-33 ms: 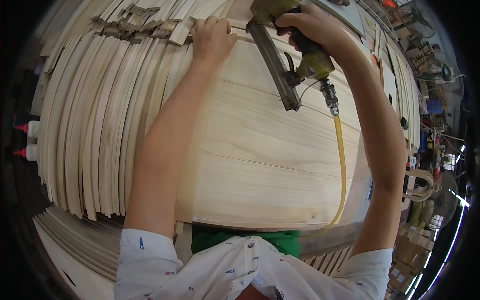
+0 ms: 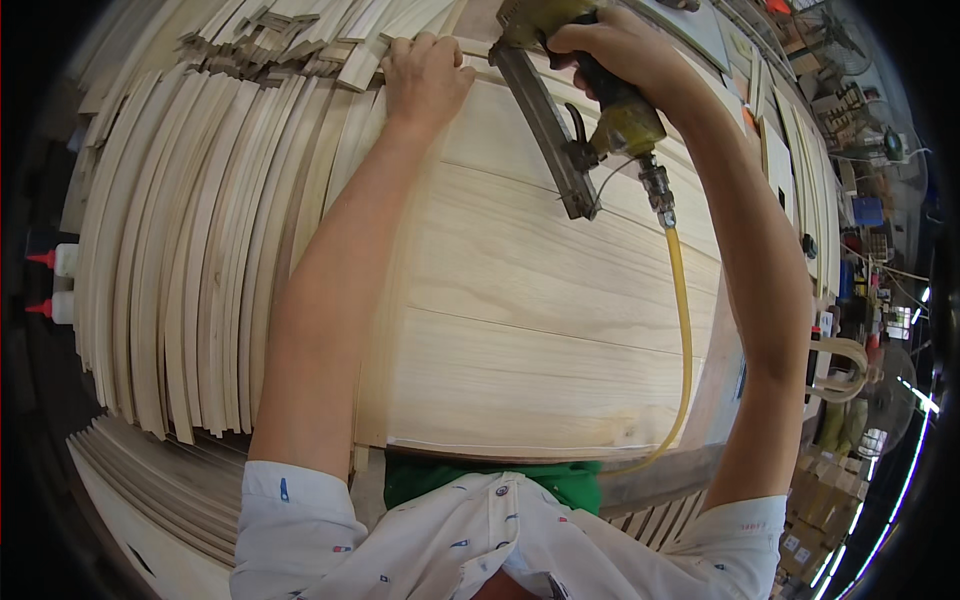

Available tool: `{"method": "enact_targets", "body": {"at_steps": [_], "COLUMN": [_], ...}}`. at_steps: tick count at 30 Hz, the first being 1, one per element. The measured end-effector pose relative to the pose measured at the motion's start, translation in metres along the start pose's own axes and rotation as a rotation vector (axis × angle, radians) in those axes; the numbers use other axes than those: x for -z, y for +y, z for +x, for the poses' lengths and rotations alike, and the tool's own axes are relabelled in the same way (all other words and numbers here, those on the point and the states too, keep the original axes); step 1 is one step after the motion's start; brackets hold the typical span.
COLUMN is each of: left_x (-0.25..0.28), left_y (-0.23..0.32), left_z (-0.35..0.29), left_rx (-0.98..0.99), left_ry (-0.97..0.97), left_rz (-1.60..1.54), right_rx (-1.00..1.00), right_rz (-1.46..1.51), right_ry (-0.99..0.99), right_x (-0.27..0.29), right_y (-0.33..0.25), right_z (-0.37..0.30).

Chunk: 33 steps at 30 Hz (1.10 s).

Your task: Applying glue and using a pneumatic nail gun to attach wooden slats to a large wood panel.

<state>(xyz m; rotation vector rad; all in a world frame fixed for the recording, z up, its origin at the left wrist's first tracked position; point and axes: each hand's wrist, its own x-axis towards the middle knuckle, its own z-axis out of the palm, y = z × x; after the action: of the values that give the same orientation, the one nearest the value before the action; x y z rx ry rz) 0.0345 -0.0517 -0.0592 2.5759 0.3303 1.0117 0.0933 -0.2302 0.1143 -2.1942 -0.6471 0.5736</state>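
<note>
A pale wooden panel (image 2: 540, 275) of joined boards lies flat in front of me. At its far edge my left hand (image 2: 425, 85) presses down, the fingers curled over a narrow wooden strip (image 2: 476, 48). My right hand (image 2: 622, 55) grips the handle of a pneumatic nail gun (image 2: 632, 122), fingers wrapped round it. The gun's long magazine (image 2: 545, 130) slants over the panel, and its nose lies near the top rim of the picture, partly cut off. From the handle's end, a yellow air hose (image 2: 684, 330) runs down toward me across the panel.
Left of the panel stand many thin wooden slats (image 2: 200, 250) in a row, with more loose slats (image 2: 290, 40) beyond. Two white bottles with red caps (image 2: 62, 306) sit at the far left. Shelving, cartons (image 2: 825, 490) and a fan (image 2: 840, 50) are on the right.
The nail gun and my right hand have shifted very slightly to the left. My left hand stays in place on the strip.
</note>
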Motion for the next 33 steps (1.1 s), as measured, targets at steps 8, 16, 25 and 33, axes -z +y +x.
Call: {"method": "enact_targets", "body": {"at_steps": [8,16,25,33], "left_x": [-0.001,-0.004,-0.001,0.001], "left_y": [0.000,0.000,0.006,-0.029], "left_z": [0.001,0.002,0.008,0.002], "left_rx": [0.054,0.056,0.099,-0.105], "left_ry": [-0.044,-0.021,-0.130,-0.008], "left_rz": [-0.011,0.005,0.015,0.015], "right_rx": [-0.019,-0.103,-0.219,-0.160], "right_rz": [-0.084,-0.206,-0.202,-0.191], "right_ry": [-0.003,0.123,0.271,0.229], "right_x": [0.005,0.052,0.107,0.101], "right_y": [0.008,0.057,0.115,0.131], "right_z": [-0.001,-0.052,-0.100,-0.090]}}
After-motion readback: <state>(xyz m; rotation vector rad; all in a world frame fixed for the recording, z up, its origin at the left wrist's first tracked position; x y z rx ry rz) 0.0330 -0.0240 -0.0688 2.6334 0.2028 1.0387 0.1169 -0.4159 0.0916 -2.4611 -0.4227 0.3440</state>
